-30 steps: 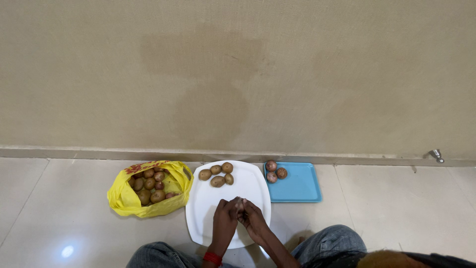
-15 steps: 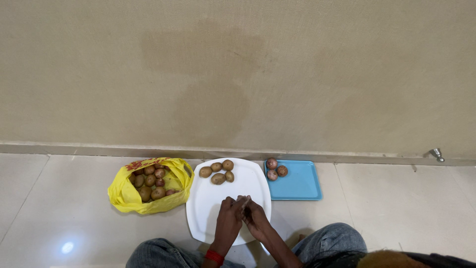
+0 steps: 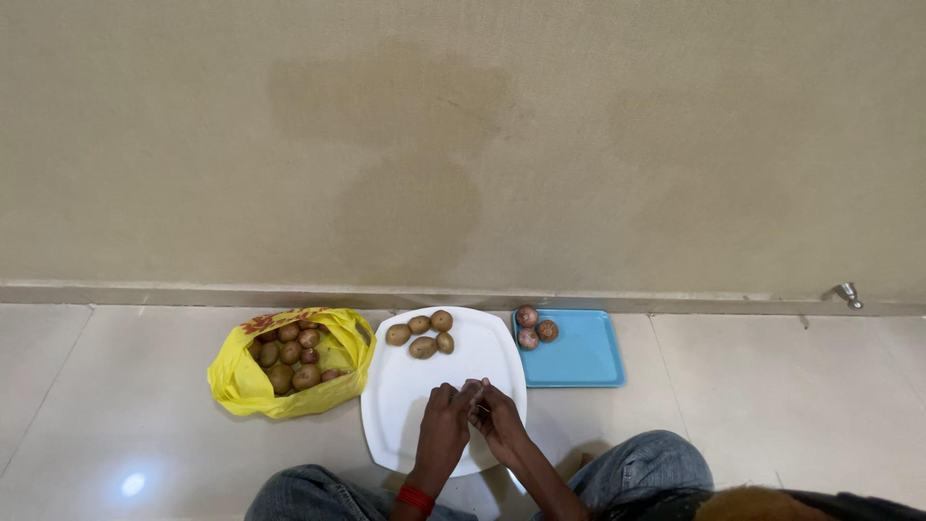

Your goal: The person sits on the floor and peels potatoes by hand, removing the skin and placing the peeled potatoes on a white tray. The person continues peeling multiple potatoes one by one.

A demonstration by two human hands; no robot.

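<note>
While the person's denim knees were cut off by the bottom edge, both hands met over the near half of the white tray (image 3: 395,425), with bare floor open to either side. Whatever sat between them was hidden: the left hand (image 3: 442,431) and right hand (image 3: 500,425) were curled fingertip to fingertip around something too small to make out. Beyond them, at the tray's far edge, lay four brown potatoes (image 3: 422,334). Left of the tray slumped a yellow bag (image 3: 236,381) of potatoes; right of it, a blue tray (image 3: 584,357) held three reddish onions (image 3: 533,328) by the wall
</note>
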